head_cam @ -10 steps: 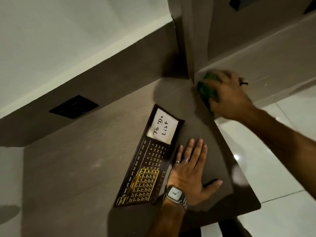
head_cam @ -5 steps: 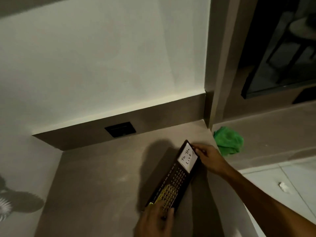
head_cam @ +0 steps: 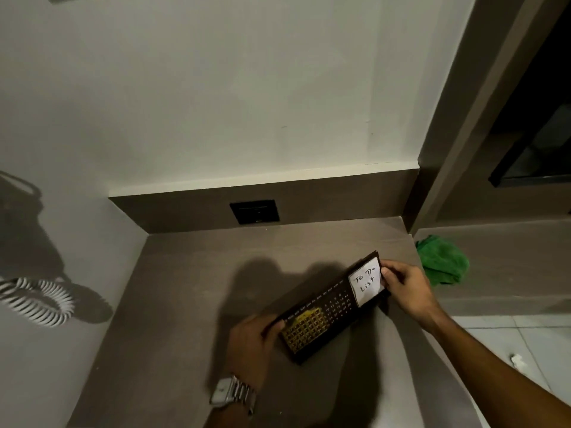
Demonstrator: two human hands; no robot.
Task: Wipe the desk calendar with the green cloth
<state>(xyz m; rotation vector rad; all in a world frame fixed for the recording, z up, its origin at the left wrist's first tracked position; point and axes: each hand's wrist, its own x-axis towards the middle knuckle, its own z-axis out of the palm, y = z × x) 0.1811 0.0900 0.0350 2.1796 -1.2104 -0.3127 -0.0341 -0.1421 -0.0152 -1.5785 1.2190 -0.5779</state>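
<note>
On the brown desk (head_cam: pixel 185 304), near its right edge: the calendar (head_cam: pixel 333 310), dark and long, lying at a slant. Left hand (head_cam: pixel 250 347) grips its near-left end, thumb over the top edge by the yellow grid; watch (head_cam: pixel 231 392) on that wrist. Right hand (head_cam: pixel 404 288) pinches the far-right end beside the white note (head_cam: pixel 367 281) reading "To Do List". Cloth (head_cam: pixel 441 264), green and bunched, lies on the lower ledge (head_cam: pixel 509 257) to the right, just beyond the right hand, touched by neither hand. Black socket (head_cam: pixel 255 211) in the back panel. Coiled cord (head_cam: pixel 37 301) against the left wall.
</note>
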